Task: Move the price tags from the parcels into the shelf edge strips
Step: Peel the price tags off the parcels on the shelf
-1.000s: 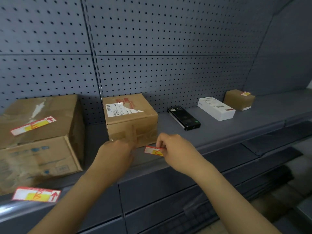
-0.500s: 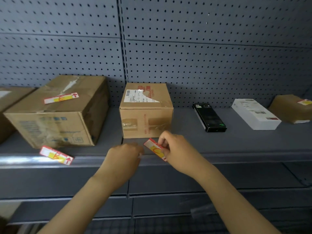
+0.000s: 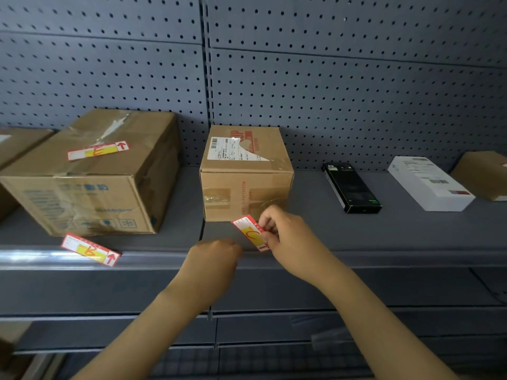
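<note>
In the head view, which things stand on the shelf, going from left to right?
Big box → small box → black box → white box → brown parcel, cut by the right edge.

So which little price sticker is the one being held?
Look at the grey shelf and find the small cardboard box in the middle. Just in front of it, the right hand pinches a red and yellow price tag. The other tags lie unheld, further left.

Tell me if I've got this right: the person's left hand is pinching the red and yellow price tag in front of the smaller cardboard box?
Not quite: in the head view the right hand pinches the price tag, not the left hand, in front of the smaller cardboard box.
</note>
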